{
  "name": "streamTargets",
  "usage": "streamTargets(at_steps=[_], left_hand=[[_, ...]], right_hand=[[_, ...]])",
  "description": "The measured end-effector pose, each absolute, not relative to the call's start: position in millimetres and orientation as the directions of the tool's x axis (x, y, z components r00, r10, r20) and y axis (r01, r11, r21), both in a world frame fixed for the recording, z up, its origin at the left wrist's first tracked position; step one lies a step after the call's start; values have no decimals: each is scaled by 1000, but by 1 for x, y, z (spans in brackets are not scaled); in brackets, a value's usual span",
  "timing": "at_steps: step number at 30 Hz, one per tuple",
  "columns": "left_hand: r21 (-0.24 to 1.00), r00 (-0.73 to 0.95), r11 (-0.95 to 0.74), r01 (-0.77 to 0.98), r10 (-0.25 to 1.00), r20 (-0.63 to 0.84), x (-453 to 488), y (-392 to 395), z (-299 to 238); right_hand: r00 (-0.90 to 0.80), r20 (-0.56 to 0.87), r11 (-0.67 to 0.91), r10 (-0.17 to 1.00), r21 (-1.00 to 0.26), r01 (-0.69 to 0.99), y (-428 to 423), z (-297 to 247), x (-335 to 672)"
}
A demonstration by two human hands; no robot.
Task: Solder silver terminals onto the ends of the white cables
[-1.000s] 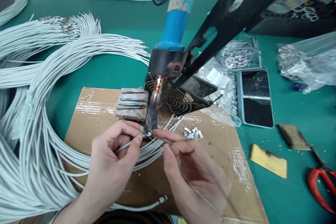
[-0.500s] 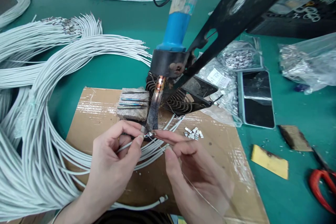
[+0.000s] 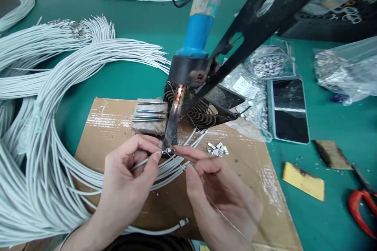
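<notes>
A blue-handled soldering iron (image 3: 203, 15) hangs in a black stand, its hot tip (image 3: 172, 125) pointing down over a taped cardboard sheet (image 3: 259, 188). My left hand (image 3: 129, 180) pinches the end of a white cable (image 3: 144, 162) right under the tip. My right hand (image 3: 218, 192) pinches a thin solder wire (image 3: 224, 213) and brings its end to the same spot, where a small metal connector (image 3: 167, 150) sits between my fingertips.
Big coils of white cables (image 3: 44, 125) fill the left side. Loose metal connectors (image 3: 217, 149) lie on the cardboard; bags of them (image 3: 266, 62) and a phone (image 3: 288, 110) are to the right. A yellow sponge (image 3: 303, 182) and red-handled scissors (image 3: 361, 208) lie at the right edge.
</notes>
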State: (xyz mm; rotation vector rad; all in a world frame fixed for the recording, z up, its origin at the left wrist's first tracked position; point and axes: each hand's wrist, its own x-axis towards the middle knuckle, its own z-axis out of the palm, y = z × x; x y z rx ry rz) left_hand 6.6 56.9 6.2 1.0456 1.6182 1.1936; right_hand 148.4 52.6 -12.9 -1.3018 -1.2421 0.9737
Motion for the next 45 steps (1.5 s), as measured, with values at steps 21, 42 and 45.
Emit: streamTargets(at_steps=[21, 42, 45], left_hand=[[974, -315, 226, 5, 925, -213, 10, 59, 9], [937, -225, 335, -105, 909, -350, 2, 55, 4], [919, -237, 356, -173, 890, -389, 1, 49, 5]], right_hand=[[132, 95, 76, 987, -986, 145, 52, -12, 148], [173, 89, 71, 981, -992, 107, 54, -22, 164], [307, 41, 65, 951, -996, -68, 57, -27, 181]])
